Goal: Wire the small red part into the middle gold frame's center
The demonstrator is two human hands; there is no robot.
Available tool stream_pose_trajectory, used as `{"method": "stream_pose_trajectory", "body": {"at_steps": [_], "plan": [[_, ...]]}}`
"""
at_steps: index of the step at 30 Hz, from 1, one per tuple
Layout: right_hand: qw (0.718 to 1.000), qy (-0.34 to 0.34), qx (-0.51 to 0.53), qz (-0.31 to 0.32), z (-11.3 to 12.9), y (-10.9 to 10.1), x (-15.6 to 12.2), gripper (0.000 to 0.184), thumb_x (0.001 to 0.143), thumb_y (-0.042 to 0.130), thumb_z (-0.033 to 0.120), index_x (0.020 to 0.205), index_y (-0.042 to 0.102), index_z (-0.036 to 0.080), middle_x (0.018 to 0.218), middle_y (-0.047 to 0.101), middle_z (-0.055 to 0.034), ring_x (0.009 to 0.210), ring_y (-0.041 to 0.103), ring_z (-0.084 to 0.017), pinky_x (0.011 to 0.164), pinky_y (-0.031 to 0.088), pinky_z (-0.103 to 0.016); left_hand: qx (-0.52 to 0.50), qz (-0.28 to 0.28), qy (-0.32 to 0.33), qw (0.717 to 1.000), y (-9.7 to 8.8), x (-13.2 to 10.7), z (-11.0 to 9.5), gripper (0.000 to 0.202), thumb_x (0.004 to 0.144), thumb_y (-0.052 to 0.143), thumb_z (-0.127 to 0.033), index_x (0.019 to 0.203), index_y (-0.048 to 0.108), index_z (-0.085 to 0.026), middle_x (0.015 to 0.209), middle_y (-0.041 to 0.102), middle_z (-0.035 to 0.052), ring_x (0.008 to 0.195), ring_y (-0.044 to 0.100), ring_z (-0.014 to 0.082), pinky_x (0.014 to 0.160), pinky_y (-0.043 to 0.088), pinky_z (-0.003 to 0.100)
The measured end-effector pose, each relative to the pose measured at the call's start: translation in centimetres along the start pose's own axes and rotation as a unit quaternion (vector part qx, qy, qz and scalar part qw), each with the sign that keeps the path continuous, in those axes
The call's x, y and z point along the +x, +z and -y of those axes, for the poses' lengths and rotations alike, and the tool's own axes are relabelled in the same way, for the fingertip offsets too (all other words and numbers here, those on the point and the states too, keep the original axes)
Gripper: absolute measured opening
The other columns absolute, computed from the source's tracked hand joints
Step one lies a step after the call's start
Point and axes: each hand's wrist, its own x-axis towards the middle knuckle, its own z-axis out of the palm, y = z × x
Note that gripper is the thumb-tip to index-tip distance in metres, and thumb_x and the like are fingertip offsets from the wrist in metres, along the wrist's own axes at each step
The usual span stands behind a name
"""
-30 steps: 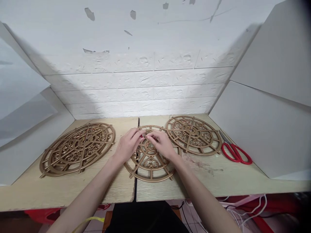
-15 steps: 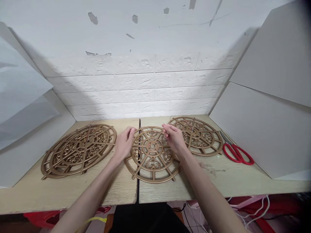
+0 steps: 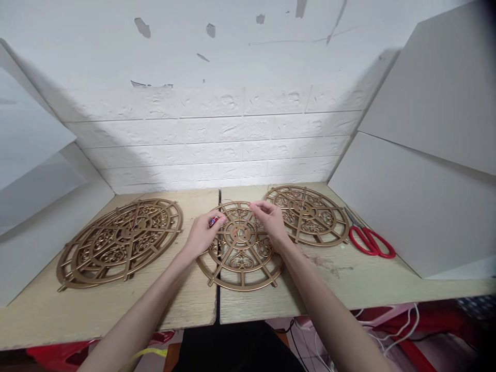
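Note:
A round bronze-coloured openwork disc [image 3: 243,284] with scrollwork panels lies flat in the middle of the table. Above its left side, my left hand [image 3: 204,232] is closed around a small red, blue and white object [image 3: 214,221], mostly hidden by the fingers, its kind unclear. My right hand [image 3: 270,219] is over the disc's upper right part, thumb and index finger pinched on what appears to be the end of a thin wire. Fine wires cross the disc's centre and arch over its far rim.
Similar discs [image 3: 127,268] lie stacked at the left, and more [image 3: 329,237] at the back right. Red-handled scissors [image 3: 372,242] rest beside the right-hand white panel [image 3: 395,206]. A dark gap [image 3: 218,305] splits the tabletop. White cables [image 3: 406,330] hang below the front edge.
My left hand has moved right and lower over the disc, and the small coloured object now shows in it. My right hand has shifted slightly left, still pinched. The view has shifted a little.

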Motion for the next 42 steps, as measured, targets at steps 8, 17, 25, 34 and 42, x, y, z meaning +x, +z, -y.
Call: {"method": "stream_pose_trajectory", "body": {"at_steps": [8, 17, 25, 34, 42], "plan": [[0.978, -0.139, -0.04, 0.149, 0.0, 1.1, -0.9, 0.017, 0.076, 0.067, 0.037, 0.082, 0.073, 0.022, 0.091, 0.07, -0.005, 0.089, 0.064, -0.019, 0.083, 0.049, -0.035, -0.265, 0.106, -0.194, 0.939, 0.1, -0.2, -1.3, 0.037, 0.065, 0.071, -0.047, 0.083, 0.059, -0.017, 0.052, 0.049, -0.0053, 0.034, 0.022, 0.0003, 0.035, 0.011, 0.015], [0.982, -0.128, -0.023, 0.138, -0.6, 1.4, -0.8, 0.018, 0.079, 0.065, 0.036, 0.088, 0.073, 0.022, 0.102, 0.07, -0.0054, 0.099, 0.064, -0.02, 0.092, 0.047, -0.037, -0.206, 0.145, -0.145, 0.957, 0.0, -0.2, -1.1, 0.036, 0.067, 0.07, -0.047, 0.083, 0.06, -0.016, 0.053, 0.048, -0.0046, 0.034, 0.029, 0.0009, 0.034, 0.015, 0.014], [0.973, -0.079, -0.215, 0.022, -1.5, -1.5, 1.3, 0.031, 0.091, 0.043, 0.032, 0.095, 0.069, 0.016, 0.099, 0.069, -0.0098, 0.095, 0.062, -0.022, 0.09, 0.044, -0.042, -0.233, 0.089, -0.16, 0.955, -0.2, -0.1, -1.7, 0.037, 0.066, 0.07, -0.047, 0.083, 0.058, -0.016, 0.053, 0.047, -0.0057, 0.033, 0.025, 0.0007, 0.034, 0.013, 0.015], [0.868, -0.052, -0.432, 0.241, -0.1, -1.1, -0.2, 0.015, 0.077, 0.065, 0.027, 0.091, 0.072, 0.024, 0.125, 0.053, -0.0056, 0.117, 0.04, -0.03, 0.1, 0.025, -0.055, -0.137, 0.053, -0.069, 0.987, -0.1, 0.1, -0.7, 0.025, 0.077, 0.058, -0.036, 0.091, 0.06, -0.016, 0.06, 0.055, -0.0025, 0.047, 0.045, 0.0076, 0.046, 0.033, 0.019], [0.89, -0.095, -0.388, 0.221, -0.4, -1.2, 0.2, 0.013, 0.078, 0.064, 0.028, 0.071, 0.068, 0.019, 0.102, 0.064, -0.0056, 0.104, 0.05, -0.025, 0.094, 0.035, -0.044, 0.149, 0.08, 0.076, 0.983, 0.2, -0.4, -0.2, 0.03, 0.076, 0.047, -0.012, 0.102, 0.06, -0.023, 0.084, 0.063, -0.0007, 0.057, 0.05, 0.0111, 0.058, 0.039, 0.024]]}}
